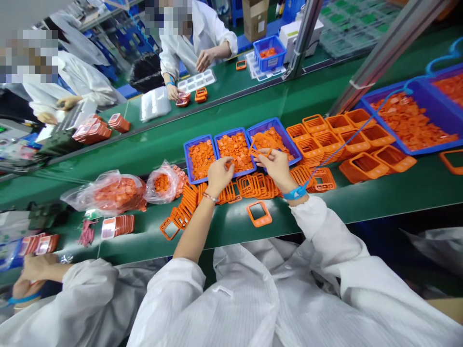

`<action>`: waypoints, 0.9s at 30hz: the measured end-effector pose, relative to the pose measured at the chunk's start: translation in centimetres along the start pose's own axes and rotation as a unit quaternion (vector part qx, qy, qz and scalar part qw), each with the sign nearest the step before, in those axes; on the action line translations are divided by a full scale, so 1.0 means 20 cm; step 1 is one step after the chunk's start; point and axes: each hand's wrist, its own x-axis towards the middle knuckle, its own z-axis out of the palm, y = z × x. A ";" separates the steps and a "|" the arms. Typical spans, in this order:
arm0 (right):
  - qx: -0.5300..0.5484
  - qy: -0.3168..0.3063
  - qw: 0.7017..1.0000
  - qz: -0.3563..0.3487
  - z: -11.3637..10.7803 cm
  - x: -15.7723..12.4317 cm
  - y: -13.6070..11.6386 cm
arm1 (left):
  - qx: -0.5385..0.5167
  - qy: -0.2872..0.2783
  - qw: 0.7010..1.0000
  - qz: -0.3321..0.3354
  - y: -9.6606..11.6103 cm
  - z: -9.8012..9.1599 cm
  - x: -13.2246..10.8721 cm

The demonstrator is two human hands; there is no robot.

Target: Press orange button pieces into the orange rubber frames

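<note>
Centre of the frame, the right hand (pixel 277 166) is pinching a thin orange frame (pixel 259 153) just above the right blue tray (pixel 275 121). The left hand (pixel 220 174) is curled over the middle blue tray (pixel 231 131) of small orange pieces (pixel 237 149), but I can't tell if it's got one. Looks like a pick-and-fit step to me, so bringing the two hands together would call for lining things up squarely.

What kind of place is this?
Probably a factory assembly line: workers in white coats along a green belt, with blue bins of small orange parts and stacks of orange frames.
</note>
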 end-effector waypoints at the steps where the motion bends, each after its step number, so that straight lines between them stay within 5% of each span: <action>1: -0.004 0.012 1.000 -0.012 -0.03 0.01 -0.01 | 0.044 -0.024 0.998 0.037 0.03 0.02 -0.03; 6: -0.023 0.080 0.995 -0.047 -0.19 0.03 -0.08 | 0.181 -0.161 0.960 0.140 0.16 0.14 -0.07; 12: -0.041 0.069 0.995 -0.056 -0.29 -0.04 -0.12 | 0.249 -0.213 0.923 0.202 0.26 0.10 0.09; 18: -0.015 0.074 0.996 -0.046 -0.32 -0.09 -0.12 | 0.314 -0.290 0.886 0.179 0.33 0.10 0.06; 27: -0.005 0.070 0.997 -0.038 -0.34 -0.11 -0.12 | 0.322 -0.370 0.861 0.135 0.31 0.14 -0.01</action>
